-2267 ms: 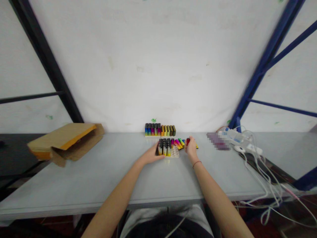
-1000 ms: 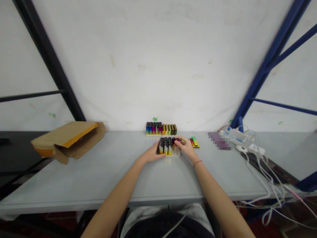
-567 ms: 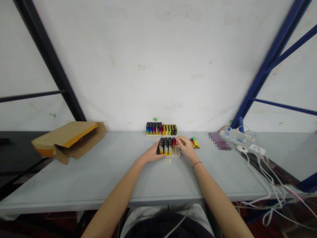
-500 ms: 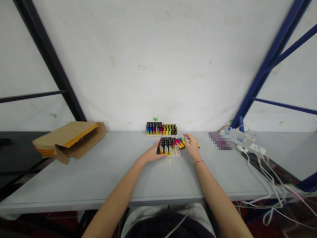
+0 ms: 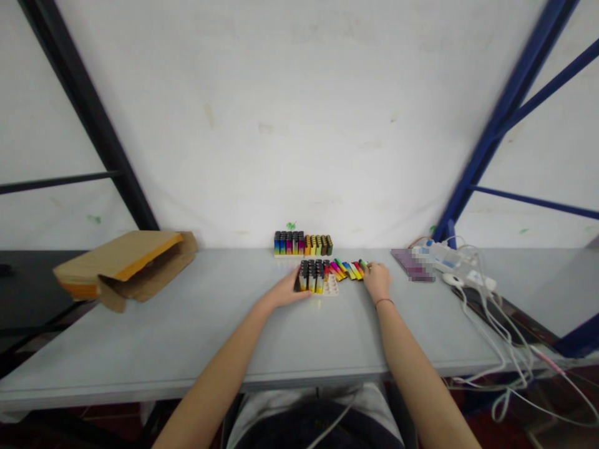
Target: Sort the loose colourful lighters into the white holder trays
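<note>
A white sheet fills the whole space behind a long grey table, with a black post leaning in from the left and a blue steel post from the right. Toward the table's left end lies a torn cardboard envelope with an orange edge, its flap folded open. Toward the right end sit a white power strip and a tangle of white cables that spill over the table's front edge, just beside a flat purplish object (pixelated, so its kind cannot be told).

Mid-table, near the sheet, stands a back row of lighters in bright gradient colours. Nearer the person, a white tray holds a block of upright lighters with black tops, and a fanned line of lying lighters runs rightward from it, each overlapping the next.

The left hand rests against the block's left side, its fingers extended and touching the lighters, not closed around anything. The right hand sits at the far end of the fanned line, slightly curled, with its fingertips on the last lighter (whether they pinch it is too small to tell). A thin reddish bracelet circles the right wrist.
</note>
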{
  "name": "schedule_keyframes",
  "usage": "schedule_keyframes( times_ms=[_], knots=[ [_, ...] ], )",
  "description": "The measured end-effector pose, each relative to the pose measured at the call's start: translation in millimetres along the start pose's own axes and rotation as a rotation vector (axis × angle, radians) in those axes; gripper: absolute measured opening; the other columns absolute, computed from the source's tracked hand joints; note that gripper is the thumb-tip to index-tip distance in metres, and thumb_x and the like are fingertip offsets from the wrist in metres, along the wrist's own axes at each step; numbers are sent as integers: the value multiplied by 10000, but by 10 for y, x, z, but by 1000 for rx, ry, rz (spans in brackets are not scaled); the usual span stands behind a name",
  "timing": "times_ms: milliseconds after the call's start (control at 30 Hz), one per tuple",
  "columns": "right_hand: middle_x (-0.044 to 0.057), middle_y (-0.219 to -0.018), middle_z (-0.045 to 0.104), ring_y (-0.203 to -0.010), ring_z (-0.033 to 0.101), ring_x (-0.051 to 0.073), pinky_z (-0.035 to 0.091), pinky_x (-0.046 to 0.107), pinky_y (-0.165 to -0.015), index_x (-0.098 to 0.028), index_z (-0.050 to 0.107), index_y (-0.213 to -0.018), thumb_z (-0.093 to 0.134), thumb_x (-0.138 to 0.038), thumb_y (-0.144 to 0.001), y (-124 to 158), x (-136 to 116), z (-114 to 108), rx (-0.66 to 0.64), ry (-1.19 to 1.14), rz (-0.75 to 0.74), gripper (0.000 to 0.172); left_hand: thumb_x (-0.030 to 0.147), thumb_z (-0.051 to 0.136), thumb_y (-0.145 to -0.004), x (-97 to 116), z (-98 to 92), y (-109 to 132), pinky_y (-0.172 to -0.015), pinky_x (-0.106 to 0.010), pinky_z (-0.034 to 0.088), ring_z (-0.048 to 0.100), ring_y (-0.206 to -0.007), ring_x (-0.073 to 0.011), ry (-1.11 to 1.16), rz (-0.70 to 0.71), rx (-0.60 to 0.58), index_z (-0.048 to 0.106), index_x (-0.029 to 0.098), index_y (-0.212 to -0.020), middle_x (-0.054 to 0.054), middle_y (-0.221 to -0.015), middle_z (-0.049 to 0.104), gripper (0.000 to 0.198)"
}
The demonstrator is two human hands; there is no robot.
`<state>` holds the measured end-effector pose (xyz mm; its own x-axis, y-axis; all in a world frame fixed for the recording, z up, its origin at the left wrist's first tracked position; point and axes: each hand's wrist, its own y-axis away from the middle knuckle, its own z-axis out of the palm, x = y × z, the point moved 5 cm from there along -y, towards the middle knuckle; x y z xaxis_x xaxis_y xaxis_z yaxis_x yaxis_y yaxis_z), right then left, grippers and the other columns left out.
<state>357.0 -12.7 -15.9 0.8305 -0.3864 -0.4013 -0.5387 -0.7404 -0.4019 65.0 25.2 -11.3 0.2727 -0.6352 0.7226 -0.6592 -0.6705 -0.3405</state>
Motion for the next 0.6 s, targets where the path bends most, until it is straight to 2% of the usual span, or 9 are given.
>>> schedule_keyframes(
  times_ms=[167,300,367,433,500,600],
  knots=[
    [222,-974,663,-982,578,300,395,374,-820,-84,681,-987,448,-149,-842,-35,8,35,60,-99,-6,282,371,751,-743,15,-5,2,-1154,-467,232,344,-1367,-340,-7,-3,-2,277,119,-1480,-162,-1500,362,911],
    [198,-1014,651,-964,584,279,413,373,-836,-71,602,-1108,395,-200,-823,-134,104,10,155,-454,102,375,376,759,-735,30,-12,6,-1155,-468,229,344,-1367,-345,2,2,6,283,123,-1479,-159,-1499,365,918],
    [163,-965,644,-953,580,261,427,361,-822,-90,587,-1085,382,-254,-815,-180,153,-3,220,-641,128,376,380,766,-730,19,-11,7,-1154,-475,228,351,-1362,-347,7,-6,7,285,127,-1479,-158,-1493,375,925],
    [86,-814,615,-863,586,234,448,332,-750,-146,583,-959,391,-338,-806,-209,189,27,218,-820,168,312,380,768,-726,8,-7,5,-1154,-482,223,356,-1357,-349,12,-5,6,285,120,-1477,-164,-1488,381,930],
    [11,-684,542,-709,572,189,446,287,-630,-193,537,-849,425,-430,-785,-210,199,87,159,-1005,247,270,375,767,-727,-1,-6,2,-1154,-480,220,354,-1358,-348,13,6,8,286,116,-1475,-168,-1487,380,926],
    [-22,-671,527,-568,523,134,413,245,-509,-213,483,-809,524,-527,-717,-172,125,117,73,-1208,307,331,371,753,-739,-4,-5,-1,-1155,-474,222,341,-1366,-348,0,25,6,281,109,-1475,-171,-1495,364,913]
  ],
)
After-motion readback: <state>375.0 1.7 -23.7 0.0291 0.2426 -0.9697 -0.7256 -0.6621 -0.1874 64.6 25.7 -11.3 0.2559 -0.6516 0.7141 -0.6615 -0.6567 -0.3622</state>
